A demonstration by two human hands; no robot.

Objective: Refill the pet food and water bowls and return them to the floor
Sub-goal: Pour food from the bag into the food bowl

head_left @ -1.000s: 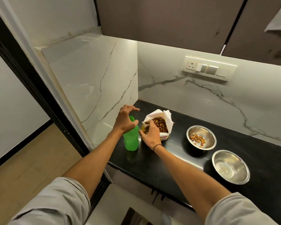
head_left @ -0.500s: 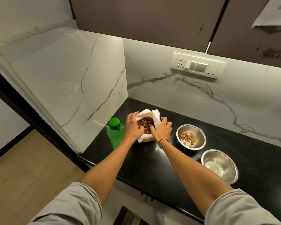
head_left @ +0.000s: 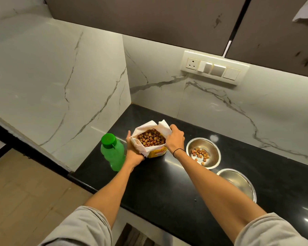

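Black stone countertop (head_left: 167,185) carries everything. Both hands now clasp the open pet food bag (head_left: 150,139), which stands near the far left corner with its white lining folded outward and brown kibble filling its mouth. The left hand (head_left: 133,153) cups the bag's near-left side, fingers wrapped under the folded rim; a second ago that hand sat on top of the green water bottle (head_left: 113,151), and half a second ago it had only just reached the bag. The right hand (head_left: 174,139) grips the folded lining at the bag's right edge, a thin black band on its wrist.

Left of the bag, the bottle stands upright and free, its green cap on, just beside the left wrist. To the right of the bag sits the steel food bowl (head_left: 203,152), holding a small scatter of kibble. Nearer and further right, the second steel bowl (head_left: 238,181) is partly hidden by the right forearm; whether it holds any water cannot be told. Neither bowl has shifted.
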